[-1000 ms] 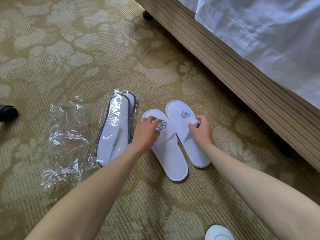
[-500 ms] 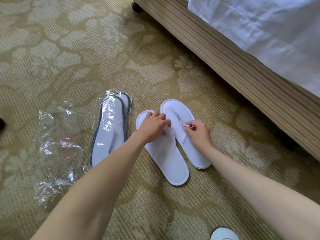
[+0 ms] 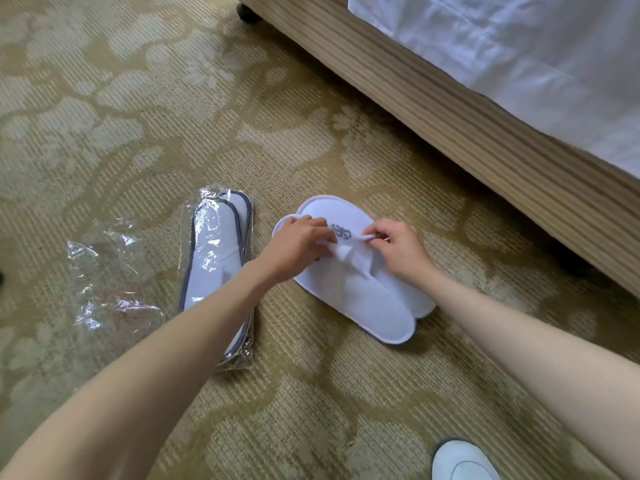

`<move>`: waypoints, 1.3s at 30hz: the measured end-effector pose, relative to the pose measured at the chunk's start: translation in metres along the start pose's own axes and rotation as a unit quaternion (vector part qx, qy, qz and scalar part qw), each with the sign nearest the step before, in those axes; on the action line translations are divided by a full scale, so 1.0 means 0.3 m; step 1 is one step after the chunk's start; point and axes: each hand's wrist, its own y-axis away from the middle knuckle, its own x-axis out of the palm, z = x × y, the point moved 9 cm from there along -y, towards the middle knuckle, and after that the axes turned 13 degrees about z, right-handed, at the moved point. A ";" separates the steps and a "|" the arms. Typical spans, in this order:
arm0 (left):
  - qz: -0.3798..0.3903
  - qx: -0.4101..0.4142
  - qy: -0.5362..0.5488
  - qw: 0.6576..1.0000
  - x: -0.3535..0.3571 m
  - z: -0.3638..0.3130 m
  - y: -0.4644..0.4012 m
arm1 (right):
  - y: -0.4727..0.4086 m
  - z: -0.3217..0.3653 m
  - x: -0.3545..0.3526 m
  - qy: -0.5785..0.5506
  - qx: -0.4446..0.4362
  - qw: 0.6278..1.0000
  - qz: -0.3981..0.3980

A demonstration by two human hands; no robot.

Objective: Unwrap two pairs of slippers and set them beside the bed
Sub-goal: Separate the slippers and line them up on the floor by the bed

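Note:
Two unwrapped white slippers lie side by side on the carpet, toes pointing away from me. My left hand (image 3: 297, 244) and my right hand (image 3: 398, 249) both pinch the upper strap of the right slipper (image 3: 346, 216), which bears a grey logo, and lift it off the sole. The left slipper (image 3: 367, 306) lies partly under my hands. To the left, a second pair of slippers (image 3: 216, 258) with dark trim lies flat inside its clear plastic wrapper. An empty, crumpled wrapper (image 3: 110, 282) lies further left.
The wooden bed base (image 3: 450, 109) runs diagonally across the upper right, with a white sheet (image 3: 519, 57) hanging over it and a dark caster (image 3: 247, 12) at its far end. A white shoe toe (image 3: 462, 460) shows at the bottom edge. Patterned carpet covers the floor.
My left hand has moved from the left slipper onto the right slipper's strap. Both hands now pull that strap up. The view has shifted slightly.

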 end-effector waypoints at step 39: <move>0.184 0.196 -0.105 0.957 0.285 -1.044 -0.183 | 1.080 -0.465 -0.685 0.009 0.149 0.966 -0.209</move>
